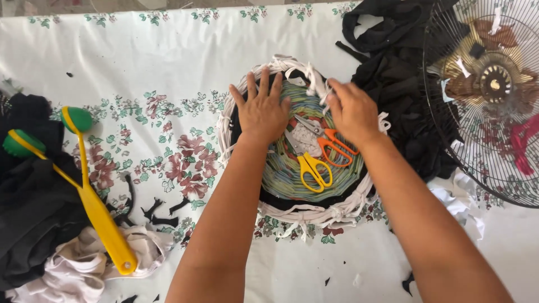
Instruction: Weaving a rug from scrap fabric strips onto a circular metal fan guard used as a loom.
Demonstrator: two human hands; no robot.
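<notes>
Both hands (306, 112) flat on round mat (281, 174)

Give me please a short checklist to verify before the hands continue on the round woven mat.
1. Left hand lies flat on the round mat: ok.
2. Right hand pinches a white strip at the rim: cannot tell, fingers blurred.
3. Yellow scissors and orange scissors off the weave: not ok, both lie on it.
4. Blades shut: ok.
5. Fan grille away from black cloth pile: not ok, they overlap.
</notes>
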